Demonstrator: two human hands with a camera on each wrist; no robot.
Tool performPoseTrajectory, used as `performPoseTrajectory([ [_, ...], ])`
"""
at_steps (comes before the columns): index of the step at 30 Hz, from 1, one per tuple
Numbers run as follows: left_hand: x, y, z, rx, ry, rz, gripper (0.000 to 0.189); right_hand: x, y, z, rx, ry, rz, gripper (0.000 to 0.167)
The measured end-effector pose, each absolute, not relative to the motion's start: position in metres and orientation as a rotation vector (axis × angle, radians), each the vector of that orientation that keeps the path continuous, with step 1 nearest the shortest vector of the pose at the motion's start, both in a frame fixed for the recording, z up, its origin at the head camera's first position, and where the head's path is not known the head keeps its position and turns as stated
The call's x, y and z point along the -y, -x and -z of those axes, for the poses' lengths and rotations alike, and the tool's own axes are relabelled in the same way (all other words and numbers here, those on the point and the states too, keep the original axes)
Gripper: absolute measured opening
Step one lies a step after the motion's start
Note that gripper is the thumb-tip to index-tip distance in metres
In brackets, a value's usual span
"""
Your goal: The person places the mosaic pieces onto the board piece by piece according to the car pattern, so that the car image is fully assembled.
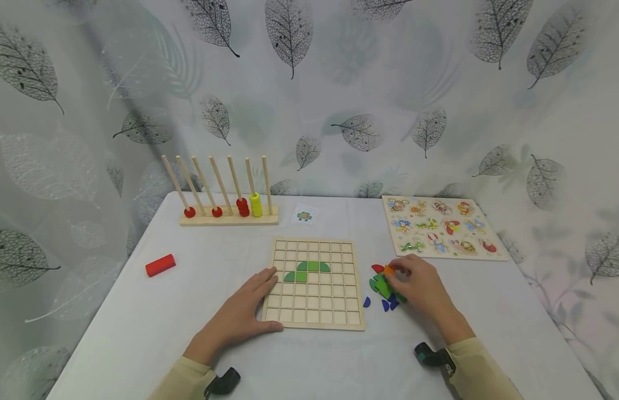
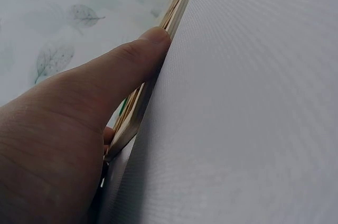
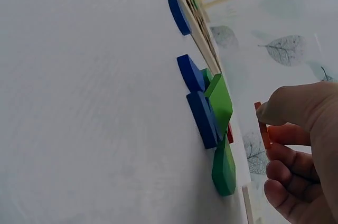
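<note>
A wooden grid board [image 1: 319, 304] lies on the table, with green squares and curved-edged green pieces [image 1: 313, 266] set in some of its cells. My left hand [image 1: 237, 310] rests at the board's near left corner, fingers along the left edge and thumb at the front edge. In the left wrist view the thumb touches the board's side. My right hand [image 1: 423, 284] pinches a thin orange piece [image 3: 263, 126] between thumb and fingers, raised over a small pile. Green pieces [image 1: 382, 286], a red piece [image 1: 377, 268] and blue pieces [image 1: 386, 305] make up that pile.
Behind the board stands a wooden peg rack [image 1: 229, 220] with red and yellow beads. A small patterned card [image 1: 305, 214] lies beside it. An insect puzzle board [image 1: 441, 228] is at the back right, a red cylinder [image 1: 160, 265] at the left. One blue piece [image 1: 366, 301] lies near the grid.
</note>
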State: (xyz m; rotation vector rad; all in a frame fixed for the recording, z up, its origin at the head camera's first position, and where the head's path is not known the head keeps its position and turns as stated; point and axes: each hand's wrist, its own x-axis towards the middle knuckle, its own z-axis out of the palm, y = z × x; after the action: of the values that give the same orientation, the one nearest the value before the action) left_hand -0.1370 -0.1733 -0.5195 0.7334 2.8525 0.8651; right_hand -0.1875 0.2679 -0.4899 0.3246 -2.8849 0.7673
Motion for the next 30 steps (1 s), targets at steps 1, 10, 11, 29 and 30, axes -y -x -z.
performPoseTrajectory([
  [1,0.173,0.137,0.520,-2.851,-0.732,-0.863,0.113,-0.267,0.187,0.488,2.874,-0.336,-0.765,0.022],
  [10,0.174,0.138,0.521,-2.864,-0.752,-0.873,0.113,-0.257,0.185,0.475,2.786,-0.452,-0.725,0.022],
  [11,0.174,0.137,0.521,-2.868,-0.759,-0.877,0.113,-0.255,0.185,0.474,2.779,-0.463,-0.723,0.021],
  [29,0.173,0.137,0.520,-2.865,-0.744,-0.869,0.112,-0.234,0.182,0.457,2.714,-0.623,-0.801,0.020],
  [30,0.173,0.137,0.520,-2.865,-0.745,-0.869,0.113,-0.233,0.183,0.456,2.714,-0.630,-0.795,0.020],
])
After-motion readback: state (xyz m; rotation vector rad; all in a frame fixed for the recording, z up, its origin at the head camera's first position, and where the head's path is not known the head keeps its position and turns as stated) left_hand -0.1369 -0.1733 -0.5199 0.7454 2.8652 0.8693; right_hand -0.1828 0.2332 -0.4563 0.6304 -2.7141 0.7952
